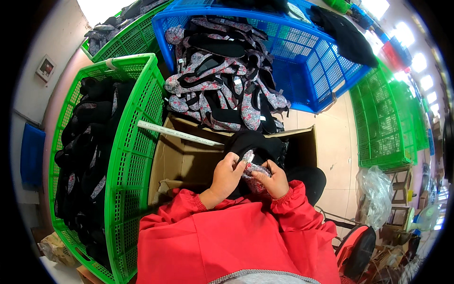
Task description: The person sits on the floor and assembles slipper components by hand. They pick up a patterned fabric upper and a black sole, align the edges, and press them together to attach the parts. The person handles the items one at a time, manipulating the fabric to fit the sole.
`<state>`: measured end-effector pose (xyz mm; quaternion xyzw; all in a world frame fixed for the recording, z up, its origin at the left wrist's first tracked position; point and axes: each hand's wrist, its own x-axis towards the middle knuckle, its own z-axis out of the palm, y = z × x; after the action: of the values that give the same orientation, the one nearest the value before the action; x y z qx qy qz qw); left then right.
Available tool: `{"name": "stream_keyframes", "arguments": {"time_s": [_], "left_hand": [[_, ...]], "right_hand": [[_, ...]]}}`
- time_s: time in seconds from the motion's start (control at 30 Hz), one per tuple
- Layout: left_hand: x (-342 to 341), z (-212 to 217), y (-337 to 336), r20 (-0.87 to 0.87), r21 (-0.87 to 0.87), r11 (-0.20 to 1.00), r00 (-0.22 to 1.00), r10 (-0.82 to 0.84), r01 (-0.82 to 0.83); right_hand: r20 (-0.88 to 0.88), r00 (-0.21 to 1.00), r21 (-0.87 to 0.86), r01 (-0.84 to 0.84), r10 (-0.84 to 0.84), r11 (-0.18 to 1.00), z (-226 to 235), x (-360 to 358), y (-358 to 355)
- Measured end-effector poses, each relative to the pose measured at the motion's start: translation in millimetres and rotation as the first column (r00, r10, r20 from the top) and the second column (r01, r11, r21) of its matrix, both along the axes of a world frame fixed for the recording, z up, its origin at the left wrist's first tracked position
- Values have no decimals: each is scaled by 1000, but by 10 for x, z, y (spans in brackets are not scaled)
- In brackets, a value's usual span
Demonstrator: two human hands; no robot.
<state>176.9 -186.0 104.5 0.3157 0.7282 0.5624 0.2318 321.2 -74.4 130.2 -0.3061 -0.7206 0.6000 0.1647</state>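
Both hands meet over the open cardboard box (pixel 184 156). The left hand (pixel 227 176) and right hand (pixel 273 180) each curl their fingers around a small floral fabric piece (pixel 252 168), pinching it between them above black cloth (pixel 255 142) in the box. A white rod (pixel 177 133) lies across the box's far left corner. Left of the box stands a green crate (pixel 130 156) of dark pieces. Beyond the box, a blue crate (pixel 312 61) holds a heap of floral pieces (pixel 222 85). Right of the box lies a clear plastic bag (pixel 376 194).
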Motion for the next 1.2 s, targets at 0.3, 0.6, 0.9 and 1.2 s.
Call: {"name": "stream_keyframes", "arguments": {"time_s": [0.3,0.6,0.9,1.2], "left_hand": [[-15,226,30,-462,-8,999,885,-46,48],[-56,304,186,-317,55,998,948,20,-3],[93,-127,27,456,205,973,890,0,-105],[42,-274,98,459,251,967,885,-79,-43]], "right_hand": [[251,966,266,-137,69,954,122,-300,148],[25,999,-469,-28,45,883,-209,-539,588],[-47,998,-643,-1,-39,766,-107,-597,595],[-63,990,-685,47,-123,727,-194,-677,724]]}}
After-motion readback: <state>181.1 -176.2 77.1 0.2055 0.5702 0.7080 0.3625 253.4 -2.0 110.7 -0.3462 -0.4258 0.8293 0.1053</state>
